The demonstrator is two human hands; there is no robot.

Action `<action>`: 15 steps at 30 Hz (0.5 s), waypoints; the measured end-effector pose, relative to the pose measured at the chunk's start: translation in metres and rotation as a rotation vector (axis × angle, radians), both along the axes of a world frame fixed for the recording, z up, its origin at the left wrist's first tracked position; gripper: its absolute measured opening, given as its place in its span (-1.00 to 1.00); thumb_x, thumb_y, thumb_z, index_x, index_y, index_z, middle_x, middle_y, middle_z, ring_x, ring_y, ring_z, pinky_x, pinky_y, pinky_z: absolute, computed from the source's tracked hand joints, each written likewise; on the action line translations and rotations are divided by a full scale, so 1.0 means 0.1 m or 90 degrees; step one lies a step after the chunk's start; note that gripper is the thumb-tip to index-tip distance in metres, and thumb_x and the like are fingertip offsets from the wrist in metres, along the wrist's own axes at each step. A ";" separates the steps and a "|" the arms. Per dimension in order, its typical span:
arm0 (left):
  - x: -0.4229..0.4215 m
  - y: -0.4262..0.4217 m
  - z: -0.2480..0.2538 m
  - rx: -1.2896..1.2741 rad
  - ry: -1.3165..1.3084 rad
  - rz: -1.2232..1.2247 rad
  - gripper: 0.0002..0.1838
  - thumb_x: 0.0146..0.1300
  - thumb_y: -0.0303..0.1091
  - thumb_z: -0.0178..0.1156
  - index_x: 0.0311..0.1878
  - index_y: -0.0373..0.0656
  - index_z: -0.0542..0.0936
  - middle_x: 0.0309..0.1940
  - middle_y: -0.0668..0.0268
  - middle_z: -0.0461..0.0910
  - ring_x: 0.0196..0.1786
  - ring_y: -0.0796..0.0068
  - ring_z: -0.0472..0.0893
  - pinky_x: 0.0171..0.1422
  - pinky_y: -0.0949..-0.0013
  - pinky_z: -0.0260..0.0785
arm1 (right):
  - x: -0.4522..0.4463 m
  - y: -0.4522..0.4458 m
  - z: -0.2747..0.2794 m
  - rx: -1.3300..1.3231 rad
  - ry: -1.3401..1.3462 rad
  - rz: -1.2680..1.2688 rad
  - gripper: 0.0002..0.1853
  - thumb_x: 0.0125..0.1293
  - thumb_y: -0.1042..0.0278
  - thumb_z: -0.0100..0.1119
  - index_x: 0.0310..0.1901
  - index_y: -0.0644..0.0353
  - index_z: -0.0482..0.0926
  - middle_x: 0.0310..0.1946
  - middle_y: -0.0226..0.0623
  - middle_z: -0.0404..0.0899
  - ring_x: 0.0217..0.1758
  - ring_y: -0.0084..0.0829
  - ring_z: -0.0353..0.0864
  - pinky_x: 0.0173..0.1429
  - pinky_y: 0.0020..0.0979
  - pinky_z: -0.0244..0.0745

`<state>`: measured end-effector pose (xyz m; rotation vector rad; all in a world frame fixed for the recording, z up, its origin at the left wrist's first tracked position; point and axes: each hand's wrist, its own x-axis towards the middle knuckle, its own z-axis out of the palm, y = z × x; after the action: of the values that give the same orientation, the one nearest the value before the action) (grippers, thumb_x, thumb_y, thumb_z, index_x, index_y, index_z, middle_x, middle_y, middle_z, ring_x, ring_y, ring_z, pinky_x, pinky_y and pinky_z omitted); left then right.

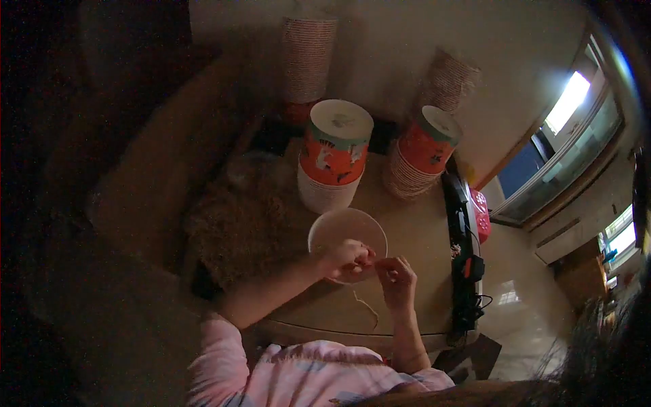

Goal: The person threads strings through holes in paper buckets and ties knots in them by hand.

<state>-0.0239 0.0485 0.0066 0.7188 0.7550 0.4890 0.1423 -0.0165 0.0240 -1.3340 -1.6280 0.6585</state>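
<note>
My left hand (350, 258) is over a round white tub (339, 227), its fingers curled and pressed together. Just right of it, at the tub's right edge, my right hand (396, 274) has its fingertips pinched close to the left fingertips. Whatever lies between the fingertips is too small and dark to make out. A thin pale strand (367, 308) lies on the table below the tub. Behind the tub stands a stack of upturned orange and green paper tubs (334, 159), and a second such stack (427, 150) is to its right.
A heap of brown, fibrous material (241, 224) lies left on the table (413, 237). Taller stacks of tubs (309, 61) stand at the back. Along the right edge are a black rail with cables (464, 271) and a red patterned object (480, 216).
</note>
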 end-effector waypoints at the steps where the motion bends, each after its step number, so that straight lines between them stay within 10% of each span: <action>1: -0.01 0.05 0.02 0.015 0.045 -0.062 -0.82 0.22 -0.43 -0.06 -0.15 -0.24 0.45 -0.49 0.36 0.45 -0.63 0.66 0.36 -0.63 0.58 0.23 | 0.00 0.00 0.04 0.017 -0.015 -0.002 -0.99 0.16 0.52 0.16 -0.37 0.23 0.55 -0.48 -0.42 0.53 -0.43 -0.63 0.49 -0.33 -0.55 0.41; 8: -0.04 0.00 0.33 0.026 0.256 -0.207 -0.70 0.31 -0.14 -0.02 -0.38 -0.13 0.56 -0.67 0.52 0.39 -0.71 0.73 0.25 -0.72 0.60 0.03 | -0.01 -0.07 0.00 0.053 -0.050 0.033 -0.93 0.07 0.56 0.22 -0.38 0.19 0.58 -0.43 -0.35 0.52 -0.39 -0.52 0.50 -0.32 -0.53 0.41; 10: -0.02 0.03 0.22 0.027 0.282 -0.217 -0.68 0.29 -0.10 0.00 -0.42 -0.10 0.57 -0.68 0.52 0.39 -0.70 0.71 0.26 -0.70 0.56 0.04 | -0.09 -0.07 -0.10 -0.122 0.360 0.053 -0.92 0.05 0.56 0.24 -0.39 0.18 0.59 -0.41 -0.34 0.51 -0.39 -0.48 0.50 -0.33 -0.51 0.42; 15: 0.02 0.01 0.27 0.034 0.297 -0.182 -0.79 0.24 -0.18 0.05 -0.40 -0.07 0.55 -0.65 0.51 0.35 -0.69 0.73 0.24 -0.68 0.61 0.04 | -0.10 -0.11 0.02 0.071 -0.071 0.045 -0.90 0.01 0.54 0.29 -0.41 0.13 0.62 -0.40 -0.33 0.50 -0.35 -0.45 0.51 -0.35 -0.49 0.43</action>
<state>-0.0224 0.0495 0.0338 0.9893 1.0559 0.0774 0.1326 -0.0271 0.0264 -1.2558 -1.7816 0.5356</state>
